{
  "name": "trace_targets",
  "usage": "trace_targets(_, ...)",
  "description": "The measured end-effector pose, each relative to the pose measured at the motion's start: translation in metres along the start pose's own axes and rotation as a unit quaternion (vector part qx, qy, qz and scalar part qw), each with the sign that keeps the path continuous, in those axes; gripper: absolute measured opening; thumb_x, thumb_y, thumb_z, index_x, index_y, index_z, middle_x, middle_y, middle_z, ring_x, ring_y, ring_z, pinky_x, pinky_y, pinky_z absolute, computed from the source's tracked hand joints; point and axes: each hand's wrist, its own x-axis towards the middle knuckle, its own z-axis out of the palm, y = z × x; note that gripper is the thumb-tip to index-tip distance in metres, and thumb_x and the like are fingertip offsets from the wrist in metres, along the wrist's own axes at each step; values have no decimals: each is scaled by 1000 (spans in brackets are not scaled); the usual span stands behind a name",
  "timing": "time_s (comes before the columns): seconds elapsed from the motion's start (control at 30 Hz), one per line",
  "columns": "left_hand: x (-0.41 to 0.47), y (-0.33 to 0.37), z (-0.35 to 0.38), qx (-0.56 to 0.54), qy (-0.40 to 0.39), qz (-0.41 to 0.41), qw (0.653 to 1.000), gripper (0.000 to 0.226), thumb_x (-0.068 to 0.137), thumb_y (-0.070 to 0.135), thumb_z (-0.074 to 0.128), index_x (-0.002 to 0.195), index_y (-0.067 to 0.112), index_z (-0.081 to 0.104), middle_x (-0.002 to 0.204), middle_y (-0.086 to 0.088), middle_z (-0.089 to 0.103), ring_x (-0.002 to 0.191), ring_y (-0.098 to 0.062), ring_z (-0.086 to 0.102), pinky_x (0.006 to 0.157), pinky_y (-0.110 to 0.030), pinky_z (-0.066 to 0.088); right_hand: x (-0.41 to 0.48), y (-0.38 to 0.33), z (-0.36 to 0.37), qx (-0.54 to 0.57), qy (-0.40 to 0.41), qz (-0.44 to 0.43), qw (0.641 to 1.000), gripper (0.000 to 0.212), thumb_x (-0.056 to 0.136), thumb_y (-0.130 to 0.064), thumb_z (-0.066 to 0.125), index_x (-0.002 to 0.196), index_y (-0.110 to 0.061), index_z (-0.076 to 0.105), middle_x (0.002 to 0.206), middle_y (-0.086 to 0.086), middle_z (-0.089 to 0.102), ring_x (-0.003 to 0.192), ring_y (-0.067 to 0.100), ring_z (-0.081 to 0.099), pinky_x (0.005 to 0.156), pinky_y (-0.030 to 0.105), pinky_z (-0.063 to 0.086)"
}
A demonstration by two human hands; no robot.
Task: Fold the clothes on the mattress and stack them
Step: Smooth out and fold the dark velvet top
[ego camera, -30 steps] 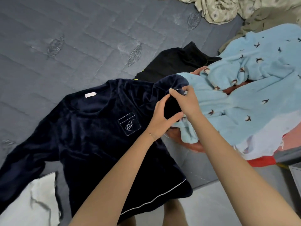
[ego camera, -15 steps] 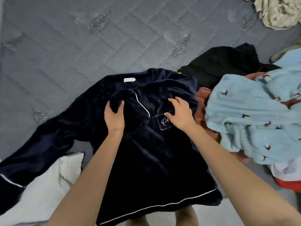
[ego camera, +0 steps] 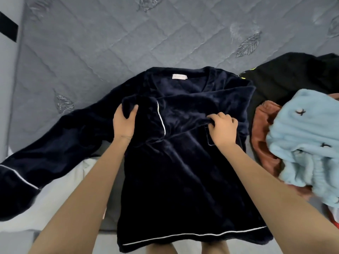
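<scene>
Clenched round the cuff [ego camera: 145, 115], our left hand [ego camera: 123, 123] holds the end of the folded sleeve [ego camera: 192, 107], thumb on one side and fingers on the other. Our right hand [ego camera: 222, 130] pinches a ridge of the same sleeve with curled fingers, just above the chest pocket [ego camera: 209, 140]. We judge that the two grips are meant to draw the sleeve flat and square across the front, so that no lump gets trapped under the next fold.

The navy pyjama top [ego camera: 179, 180] lies face up on the grey quilted mattress [ego camera: 110, 43]. Its neck label [ego camera: 179, 77] points to the far side and its piped hem [ego camera: 192, 233] sits at the near edge, perhaps just over it. The other sleeve [ego camera: 55, 149] stretches out to our left, and its end lies over a white cloth [ego camera: 64, 189] by the near left corner. By our reckoning that sleeve comes in next.

For room, we have open quilting beyond the collar and out to the left, enough to swing the long sleeve inward. The right side is tight. A black garment [ego camera: 286, 76] lies just beside the shoulder, and a rust-brown garment [ego camera: 264, 140] lies just beside the top's right edge. A light blue fleece garment [ego camera: 308, 136] is heaped on the rust-brown one. We think any pull toward that side could drag the heap along.
</scene>
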Motion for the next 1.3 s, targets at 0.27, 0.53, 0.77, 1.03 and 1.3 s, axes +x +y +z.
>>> trace_targets(0.27, 18, -9, -3, 4, 9, 9, 1000, 40, 92, 29, 65, 128, 17, 51, 114, 12, 60, 99, 5, 57, 91, -15, 46, -9, 0, 8, 10, -61, -9, 998, 45, 98, -25, 58, 142, -18, 51, 117, 10, 51, 109, 30, 46, 94, 40, 39)
trace_targets(0.53, 8, -22, -29, 75, -70, -2, 995, 77, 91, 16, 65, 154, 21, 19, 150, -6, 37, 137, -18, 38, 116, -39, 31, -24, -50, 10, -8, -70, 37, 997, 70, 96, -39, 58, 154, -22, 24, 155, 13, 21, 145, 32, 16, 119, 50, 16)
trace_targets(0.77, -16, -23, -82, 358, -47, 93, 928, 63, 97, 32, 54, 152, 23, 24, 159, -2, 22, 148, -21, 16, 118, -53, 4, -33, -135, -4, -7, -75, -85, 994, 73, 97, -38, 56, 157, -27, 15, 163, 10, 9, 151, 29, 2, 122, 48, 8)
trace_targets(1.03, -37, -31, -156, 444, -17, 90, 891, 65, 98, 41, 48, 154, 27, 18, 162, 0, 12, 150, -24, 2, 118, -53, -5, -49, -211, -14, -3, -68, -154, 986, 75, 98, -44, 52, 157, -28, 9, 164, 9, 5, 152, 28, -1, 122, 48, 6)
trace_targets(1.3, -55, -62, -242, 455, 25, 36, 889, 64, 97, 39, 49, 153, 23, 22, 161, -3, 16, 149, -27, 7, 118, -54, -1, -80, -294, 2, -9, -74, -242, 967, 79, 96, -48, 54, 157, -29, 7, 164, 9, 6, 152, 28, 0, 122, 47, 5)
